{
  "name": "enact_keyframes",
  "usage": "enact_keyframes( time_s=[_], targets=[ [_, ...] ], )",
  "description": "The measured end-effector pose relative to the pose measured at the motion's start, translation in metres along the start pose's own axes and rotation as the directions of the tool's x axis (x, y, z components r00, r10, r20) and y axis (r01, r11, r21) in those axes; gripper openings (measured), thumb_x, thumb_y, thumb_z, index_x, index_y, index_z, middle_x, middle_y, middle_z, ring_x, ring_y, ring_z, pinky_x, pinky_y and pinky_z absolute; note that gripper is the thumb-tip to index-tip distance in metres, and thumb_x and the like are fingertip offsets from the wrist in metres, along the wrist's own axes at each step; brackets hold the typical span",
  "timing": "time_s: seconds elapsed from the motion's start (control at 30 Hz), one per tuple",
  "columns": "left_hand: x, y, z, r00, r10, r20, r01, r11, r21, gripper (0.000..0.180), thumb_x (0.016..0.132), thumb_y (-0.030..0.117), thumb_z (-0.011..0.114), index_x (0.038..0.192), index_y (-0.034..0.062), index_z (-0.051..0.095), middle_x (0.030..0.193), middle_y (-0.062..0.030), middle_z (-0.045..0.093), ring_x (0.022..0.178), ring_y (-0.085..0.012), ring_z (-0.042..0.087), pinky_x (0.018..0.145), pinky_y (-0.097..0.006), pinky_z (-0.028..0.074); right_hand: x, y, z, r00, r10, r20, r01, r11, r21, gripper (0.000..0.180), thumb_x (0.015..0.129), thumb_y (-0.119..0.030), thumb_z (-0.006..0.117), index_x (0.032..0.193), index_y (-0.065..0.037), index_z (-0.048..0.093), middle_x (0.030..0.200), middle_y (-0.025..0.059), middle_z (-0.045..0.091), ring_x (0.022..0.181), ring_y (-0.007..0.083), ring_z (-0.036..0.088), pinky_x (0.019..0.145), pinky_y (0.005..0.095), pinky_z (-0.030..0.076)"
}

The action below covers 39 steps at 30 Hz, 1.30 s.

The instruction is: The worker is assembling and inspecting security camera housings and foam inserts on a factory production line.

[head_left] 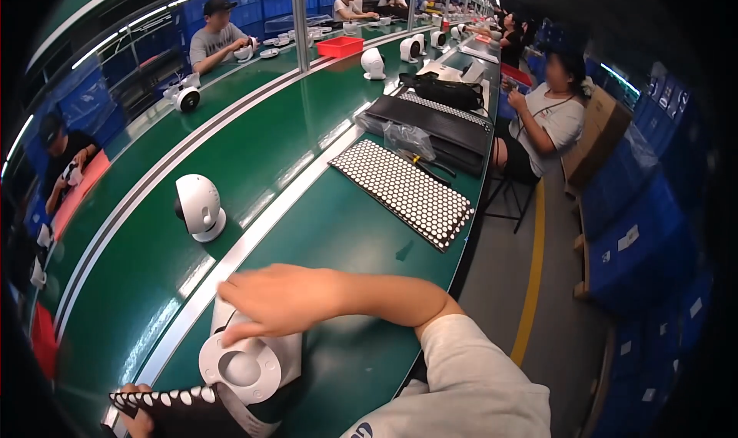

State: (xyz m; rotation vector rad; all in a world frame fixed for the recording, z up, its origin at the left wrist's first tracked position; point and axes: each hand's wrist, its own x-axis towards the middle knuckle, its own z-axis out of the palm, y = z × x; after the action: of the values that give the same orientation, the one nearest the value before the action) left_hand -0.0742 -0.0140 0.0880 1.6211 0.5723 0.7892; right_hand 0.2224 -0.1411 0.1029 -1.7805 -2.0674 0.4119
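My right hand [269, 300] lay flat, fingers spread open, over the top of a white plastic housing [250, 357] with a smooth, matt shell and a round dished face. It sat on the green desk [338, 238] right in front of me. My left hand [132, 403] was mostly cut off at the lower edge; only the fingertips showed, curled shut on the corner of a black tray [181, 411] edged with white dots, which touched the housing's near side. How the rest of that hand sat I could not tell.

Beyond the housing, on the glossy green conveyor belt [231, 154], stood a rounded white camera-like unit [199, 206]. To the right of that unit lay a flat black mat [402, 190] studded with rows of white round dots, and past it a crinkled clear plastic bag [409, 140] and a black ribbed tray [442, 123]. A red bin [339, 47] stood far up the belt. Blue crates [638, 238] with small white labels were stacked far right of the housing, their print too small to read, beside a brown cardboard box [600, 134].
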Motion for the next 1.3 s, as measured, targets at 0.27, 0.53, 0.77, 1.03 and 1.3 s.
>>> enact_keyframes(
  time_s=[0.27, 0.53, 0.77, 1.03, 1.3],
  targets=[
    [-0.008, -0.026, 0.003, 0.913, 0.022, -0.407, -0.056, 0.996, -0.070, 0.038, 0.078, 0.024, 0.050, 0.107, -0.0001, 0.045, 0.101, -0.0127, 0.053, 0.089, -0.0206, 0.054, 0.078, -0.032, 0.045, 0.042, -0.041, 0.023, 0.868, -0.407, -0.285, 0.485, 0.569, 0.664, 0.052, 0.071, -0.026, 0.066, 0.109, -0.004, 0.038, 0.093, 0.0076, 0.048, 0.081, 0.0119, 0.049, 0.065, 0.0254, 0.042],
    [-0.016, 0.031, 0.060, 0.970, 0.235, -0.066, -0.216, 0.953, 0.212, 0.055, 0.060, 0.003, 0.073, 0.105, 0.0014, 0.041, 0.092, -0.0032, 0.048, 0.080, -0.0081, 0.048, 0.073, -0.023, 0.041, 0.023, -0.053, 0.021, 0.912, -0.179, -0.369, 0.391, 0.651, 0.651, 0.027, 0.067, -0.009, 0.069, 0.083, 0.001, 0.050, 0.075, 0.0059, 0.056, 0.069, 0.0090, 0.056, 0.059, 0.0209, 0.044],
    [-0.017, 0.040, 0.055, 0.989, 0.139, -0.059, -0.138, 0.990, 0.030, 0.025, 0.064, -0.008, 0.065, 0.087, -0.0033, 0.058, 0.083, -0.0103, 0.062, 0.075, -0.0116, 0.058, 0.070, -0.022, 0.046, 0.027, -0.058, 0.027, 0.872, -0.218, -0.437, 0.470, 0.620, 0.628, 0.022, 0.061, -0.004, 0.073, 0.068, -0.001, 0.053, 0.063, 0.0046, 0.058, 0.055, 0.0048, 0.052, 0.048, 0.0163, 0.038],
    [-0.016, 0.032, 0.060, 0.960, 0.149, -0.235, -0.123, 0.985, 0.119, 0.014, 0.060, -0.007, 0.067, 0.070, -0.0030, 0.060, 0.065, -0.0074, 0.061, 0.056, -0.0085, 0.056, 0.053, -0.018, 0.043, 0.033, -0.054, 0.033, 0.922, -0.126, -0.367, 0.386, 0.399, 0.832, 0.015, 0.064, -0.002, 0.070, 0.066, -0.001, 0.054, 0.064, 0.0048, 0.060, 0.056, 0.0061, 0.054, 0.049, 0.0175, 0.039],
    [-0.014, 0.024, 0.060, 0.914, 0.298, -0.275, -0.191, 0.914, 0.357, 0.014, 0.056, -0.007, 0.069, 0.067, -0.0033, 0.061, 0.058, -0.0054, 0.060, 0.049, -0.0066, 0.052, 0.047, -0.016, 0.038, 0.036, -0.040, 0.030, 0.808, -0.246, -0.535, 0.515, 0.736, 0.439, 0.019, 0.064, -0.011, 0.070, 0.077, -0.004, 0.058, 0.067, 0.0044, 0.056, 0.058, 0.0125, 0.052, 0.051, 0.0222, 0.039]
  ],
)
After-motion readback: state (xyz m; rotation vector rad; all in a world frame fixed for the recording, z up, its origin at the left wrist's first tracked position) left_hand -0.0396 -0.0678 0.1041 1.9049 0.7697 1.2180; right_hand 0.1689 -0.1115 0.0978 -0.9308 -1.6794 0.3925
